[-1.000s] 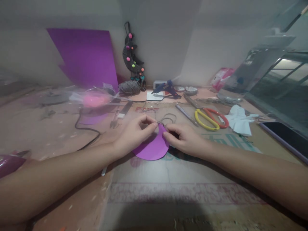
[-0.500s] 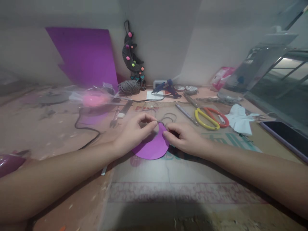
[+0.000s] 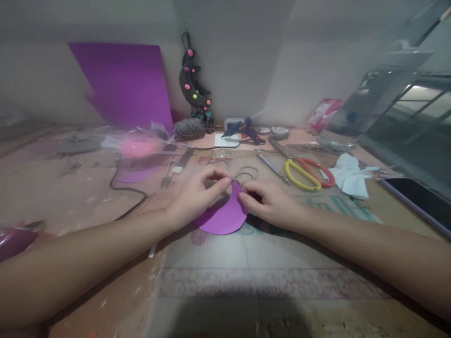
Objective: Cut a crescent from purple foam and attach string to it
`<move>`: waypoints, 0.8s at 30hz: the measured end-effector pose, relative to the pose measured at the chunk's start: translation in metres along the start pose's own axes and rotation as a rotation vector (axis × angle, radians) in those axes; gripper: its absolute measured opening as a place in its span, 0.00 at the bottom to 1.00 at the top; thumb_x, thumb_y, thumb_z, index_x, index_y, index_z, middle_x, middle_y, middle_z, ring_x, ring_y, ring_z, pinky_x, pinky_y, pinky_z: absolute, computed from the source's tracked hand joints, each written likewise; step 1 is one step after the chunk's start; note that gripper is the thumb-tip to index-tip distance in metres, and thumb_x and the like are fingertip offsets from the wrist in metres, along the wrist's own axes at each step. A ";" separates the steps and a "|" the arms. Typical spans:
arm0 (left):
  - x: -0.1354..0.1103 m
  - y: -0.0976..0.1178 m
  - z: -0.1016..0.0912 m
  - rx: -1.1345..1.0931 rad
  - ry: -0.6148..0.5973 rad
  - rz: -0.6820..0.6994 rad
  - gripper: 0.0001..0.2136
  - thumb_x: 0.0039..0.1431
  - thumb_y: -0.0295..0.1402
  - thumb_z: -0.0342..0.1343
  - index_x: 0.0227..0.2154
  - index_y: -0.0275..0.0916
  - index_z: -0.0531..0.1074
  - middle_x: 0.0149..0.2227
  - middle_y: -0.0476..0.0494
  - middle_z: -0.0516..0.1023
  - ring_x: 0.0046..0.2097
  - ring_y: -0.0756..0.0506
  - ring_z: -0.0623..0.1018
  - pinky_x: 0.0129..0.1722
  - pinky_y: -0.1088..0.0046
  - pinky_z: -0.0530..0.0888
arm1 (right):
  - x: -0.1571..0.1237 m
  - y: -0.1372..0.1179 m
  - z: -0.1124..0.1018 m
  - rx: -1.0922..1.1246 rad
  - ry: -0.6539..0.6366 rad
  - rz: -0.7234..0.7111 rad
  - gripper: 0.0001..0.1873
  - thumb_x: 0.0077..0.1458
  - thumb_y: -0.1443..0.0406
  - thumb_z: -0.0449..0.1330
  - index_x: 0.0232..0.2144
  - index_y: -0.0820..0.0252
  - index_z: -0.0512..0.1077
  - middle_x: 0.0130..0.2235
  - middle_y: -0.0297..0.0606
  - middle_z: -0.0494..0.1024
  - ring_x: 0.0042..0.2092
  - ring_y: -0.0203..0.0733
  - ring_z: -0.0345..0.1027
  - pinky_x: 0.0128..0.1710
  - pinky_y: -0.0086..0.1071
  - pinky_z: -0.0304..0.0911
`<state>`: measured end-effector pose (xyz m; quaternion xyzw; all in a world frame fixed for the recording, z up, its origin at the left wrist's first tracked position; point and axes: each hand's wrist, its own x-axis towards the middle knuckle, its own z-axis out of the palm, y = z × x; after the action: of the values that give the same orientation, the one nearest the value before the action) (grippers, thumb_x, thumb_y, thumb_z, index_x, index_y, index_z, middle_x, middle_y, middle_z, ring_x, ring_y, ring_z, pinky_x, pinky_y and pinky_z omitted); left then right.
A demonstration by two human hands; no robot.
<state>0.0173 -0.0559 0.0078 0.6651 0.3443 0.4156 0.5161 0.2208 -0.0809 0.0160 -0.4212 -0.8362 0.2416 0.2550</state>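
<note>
A purple paper cutout (image 3: 225, 218) with a rounded lower edge lies between my hands, over the cardboard. My left hand (image 3: 197, 192) pinches at its upper left, thumb and forefinger brought together; part of the cutout is hidden beneath this hand. On the right edge, my right hand (image 3: 273, 201) is closed on the paper with thumb and curled fingers. Just above the cutout's top, a loop of thin grey cord (image 3: 248, 170) lies between the two hands. Whether either hand also grips the cord, I cannot tell.
Scissors (image 3: 303, 176) and a pen (image 3: 273, 167) lie beyond my right hand, with a phone (image 3: 419, 199) farther right. At the back are a blue glue gun (image 3: 244, 129), grey yarn (image 3: 189, 127), a decorated crescent moon (image 3: 188, 82) and a purple sheet (image 3: 130, 82). A black cable (image 3: 128, 189) curves at left.
Both hands keep the same grip on the purple cutout with hardly any movement. The whole view has shifted very slightly.
</note>
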 end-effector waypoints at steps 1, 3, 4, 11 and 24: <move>0.000 0.000 0.000 0.017 -0.005 0.006 0.10 0.62 0.40 0.59 0.35 0.37 0.72 0.26 0.50 0.72 0.23 0.53 0.66 0.23 0.76 0.64 | 0.000 0.000 0.000 -0.001 0.003 0.000 0.13 0.60 0.63 0.51 0.23 0.58 0.62 0.22 0.29 0.64 0.25 0.34 0.57 0.27 0.31 0.48; 0.000 0.000 0.000 0.033 -0.020 -0.001 0.11 0.63 0.40 0.58 0.35 0.37 0.71 0.26 0.50 0.71 0.23 0.53 0.66 0.24 0.76 0.63 | -0.001 0.000 0.001 -0.005 0.011 0.001 0.14 0.60 0.63 0.52 0.22 0.57 0.61 0.21 0.29 0.62 0.25 0.34 0.56 0.27 0.30 0.48; 0.000 -0.001 0.000 0.036 -0.030 -0.006 0.11 0.64 0.41 0.57 0.35 0.37 0.71 0.26 0.50 0.71 0.23 0.54 0.65 0.24 0.76 0.63 | -0.001 -0.001 0.001 -0.008 0.017 0.002 0.14 0.60 0.63 0.52 0.22 0.57 0.60 0.21 0.28 0.61 0.25 0.34 0.55 0.27 0.30 0.48; 0.003 -0.009 -0.001 0.034 -0.005 0.034 0.12 0.64 0.41 0.58 0.44 0.38 0.70 0.34 0.48 0.73 0.31 0.52 0.70 0.30 0.75 0.66 | -0.001 -0.001 0.002 -0.004 0.029 -0.009 0.15 0.60 0.64 0.52 0.22 0.56 0.56 0.21 0.26 0.58 0.24 0.32 0.52 0.25 0.28 0.47; 0.003 -0.002 -0.003 0.081 0.115 -0.059 0.14 0.67 0.42 0.50 0.31 0.38 0.69 0.28 0.51 0.67 0.27 0.52 0.65 0.26 0.75 0.62 | 0.000 -0.002 0.002 -0.001 0.042 0.006 0.15 0.60 0.63 0.52 0.22 0.56 0.56 0.21 0.27 0.58 0.24 0.33 0.52 0.26 0.29 0.48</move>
<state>0.0160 -0.0518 0.0067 0.6501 0.4092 0.4234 0.4804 0.2184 -0.0824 0.0155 -0.4287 -0.8295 0.2331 0.2717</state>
